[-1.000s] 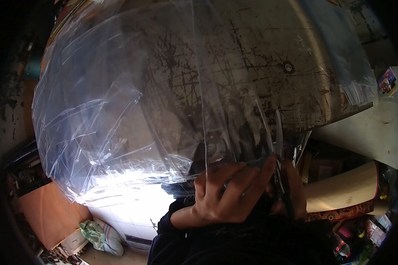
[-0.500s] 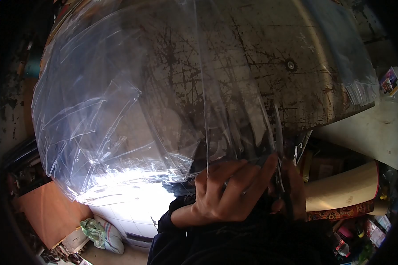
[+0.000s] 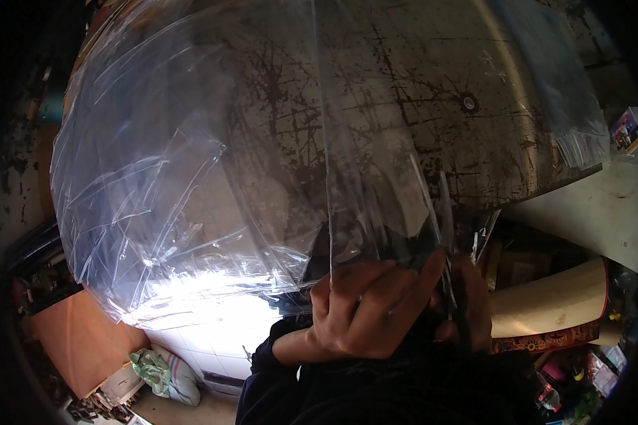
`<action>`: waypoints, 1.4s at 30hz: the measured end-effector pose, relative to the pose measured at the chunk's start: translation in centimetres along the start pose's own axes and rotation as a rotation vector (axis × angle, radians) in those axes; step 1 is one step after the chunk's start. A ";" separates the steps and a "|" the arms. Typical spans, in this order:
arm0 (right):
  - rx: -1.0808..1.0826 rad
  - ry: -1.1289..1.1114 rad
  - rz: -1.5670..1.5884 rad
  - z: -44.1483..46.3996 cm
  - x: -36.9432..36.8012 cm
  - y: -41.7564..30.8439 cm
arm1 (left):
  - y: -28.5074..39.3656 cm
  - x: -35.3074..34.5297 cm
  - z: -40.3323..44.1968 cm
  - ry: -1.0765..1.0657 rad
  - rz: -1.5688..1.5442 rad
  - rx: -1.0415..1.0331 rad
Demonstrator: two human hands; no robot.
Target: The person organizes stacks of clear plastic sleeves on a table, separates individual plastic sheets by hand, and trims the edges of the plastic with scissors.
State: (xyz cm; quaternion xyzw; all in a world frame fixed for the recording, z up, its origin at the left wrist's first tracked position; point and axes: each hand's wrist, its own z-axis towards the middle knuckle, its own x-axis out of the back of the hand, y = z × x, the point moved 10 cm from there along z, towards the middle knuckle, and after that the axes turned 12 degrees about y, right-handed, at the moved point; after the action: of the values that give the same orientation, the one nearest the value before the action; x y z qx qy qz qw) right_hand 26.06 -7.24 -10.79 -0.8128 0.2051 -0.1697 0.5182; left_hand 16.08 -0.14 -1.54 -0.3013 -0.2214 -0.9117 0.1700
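Left grip (image 3: 365, 308) pinches clear plastic sheeting (image 3: 149, 156) over a scuffed desk (image 3: 475, 152) while the right grip (image 3: 473, 297) clasps scissors (image 3: 444, 205).

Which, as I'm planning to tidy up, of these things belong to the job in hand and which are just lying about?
Part of the job, it seems:
clear plastic sheet, in the left hand
what looks like scissors, in the right hand
scratched worktop, under the sheet

Apparently lying about:
orange-brown board
sack
curved cream sheet
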 end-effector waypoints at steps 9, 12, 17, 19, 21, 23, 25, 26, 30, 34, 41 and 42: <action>-0.035 0.072 0.042 -0.5 0.4 0.7 | 0.0 0.1 0.2 0.002 -0.011 0.000; -0.124 0.063 0.063 -0.5 0.2 1.2 | -0.2 0.1 0.3 0.002 -0.012 0.015; -0.092 0.048 0.069 -0.1 0.0 0.3 | -0.3 0.6 -0.1 0.080 0.048 0.019; -0.089 0.037 0.085 -0.1 -0.1 0.2 | -0.3 0.6 -0.2 0.097 0.049 0.023; -0.057 0.040 0.057 -0.1 0.0 0.2 | -0.3 0.7 -0.3 0.113 0.050 0.029; -0.059 0.033 0.049 -0.1 0.0 0.2 | -0.3 0.9 -0.5 0.142 0.052 0.034; -0.061 0.027 0.042 -0.1 -0.1 0.2 | -0.3 0.9 -0.5 0.133 0.047 0.038; -0.060 0.051 0.049 -0.1 0.0 0.1 | -0.3 0.8 -0.5 0.124 0.043 0.040; -0.043 0.126 0.049 -0.3 0.2 0.2 | -0.4 0.8 -0.6 0.141 0.038 0.070; -0.052 0.083 0.035 -0.2 0.1 0.5 | -0.5 0.8 -0.8 0.136 0.031 0.068; -0.203 0.050 0.015 -0.6 0.7 1.7 | -0.4 0.7 -0.2 0.097 -0.021 -0.016; -0.111 0.122 -0.069 -0.2 2.1 0.3 | -0.7 0.8 -0.2 0.103 -0.020 -0.018</action>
State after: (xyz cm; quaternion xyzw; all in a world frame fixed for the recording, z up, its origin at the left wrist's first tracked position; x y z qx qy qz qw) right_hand 27.68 -8.55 -10.84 -0.8350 0.2172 -0.2252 0.4526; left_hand 15.05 0.18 -1.37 -0.2531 -0.2072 -0.9297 0.1694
